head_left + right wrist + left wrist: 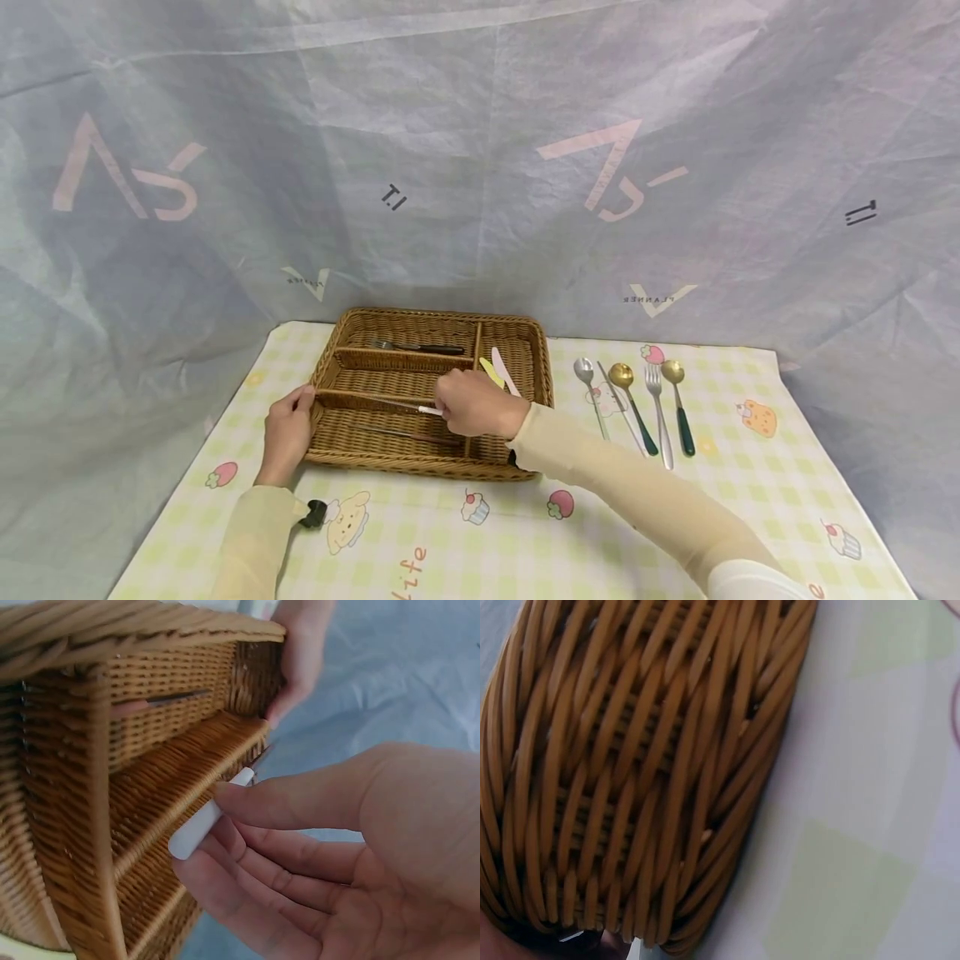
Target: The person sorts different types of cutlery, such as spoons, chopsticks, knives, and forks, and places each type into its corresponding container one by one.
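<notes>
A brown wicker cutlery basket [427,471] with several compartments lies in front of me. My left hand [288,429] holds its left rim, where the front divider meets the side wall; the left wrist view is filled by the woven wall [622,765]. Over the middle compartments, my right hand [480,404] pinches the white handle [199,829] of a slim metal piece of cutlery between thumb and fingers. Its metal end points left, along the front divider; cannot tell its kind. A dark-handled fork [416,346] lies in the back compartment, a slim brown-handled utensil [412,436] in the front one.
Yellow [491,371] and pale pink [504,371] utensils lie in the basket's right compartment. Right of the basket are a silver spoon [585,373], a thin utensil [611,383], two gold spoons [622,377] and a silver fork [654,383]. A grey curtain [480,167] hangs behind.
</notes>
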A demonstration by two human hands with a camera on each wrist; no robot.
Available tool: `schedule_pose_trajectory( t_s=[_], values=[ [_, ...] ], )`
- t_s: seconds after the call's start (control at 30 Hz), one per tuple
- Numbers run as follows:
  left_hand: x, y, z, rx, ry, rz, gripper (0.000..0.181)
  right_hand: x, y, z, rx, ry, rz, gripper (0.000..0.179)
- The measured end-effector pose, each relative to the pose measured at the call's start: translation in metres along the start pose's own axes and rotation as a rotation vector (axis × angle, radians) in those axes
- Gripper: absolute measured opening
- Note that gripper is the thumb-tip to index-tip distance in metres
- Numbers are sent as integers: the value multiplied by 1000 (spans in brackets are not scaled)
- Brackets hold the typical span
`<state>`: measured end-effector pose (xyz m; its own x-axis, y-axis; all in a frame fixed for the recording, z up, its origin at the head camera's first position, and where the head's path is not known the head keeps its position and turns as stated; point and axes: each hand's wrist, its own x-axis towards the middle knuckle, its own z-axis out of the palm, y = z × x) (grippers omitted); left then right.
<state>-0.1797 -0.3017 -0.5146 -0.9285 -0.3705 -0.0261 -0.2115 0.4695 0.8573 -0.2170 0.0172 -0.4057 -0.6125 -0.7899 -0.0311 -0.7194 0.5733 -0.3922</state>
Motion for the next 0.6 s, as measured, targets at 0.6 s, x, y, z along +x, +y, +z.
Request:
schedule_pose_trajectory(
  t_s=[0.6],
  values=[
    [0, 1, 0, 21, 26, 9, 57, 20, -7, 39, -80, -171, 100, 60]
  ],
)
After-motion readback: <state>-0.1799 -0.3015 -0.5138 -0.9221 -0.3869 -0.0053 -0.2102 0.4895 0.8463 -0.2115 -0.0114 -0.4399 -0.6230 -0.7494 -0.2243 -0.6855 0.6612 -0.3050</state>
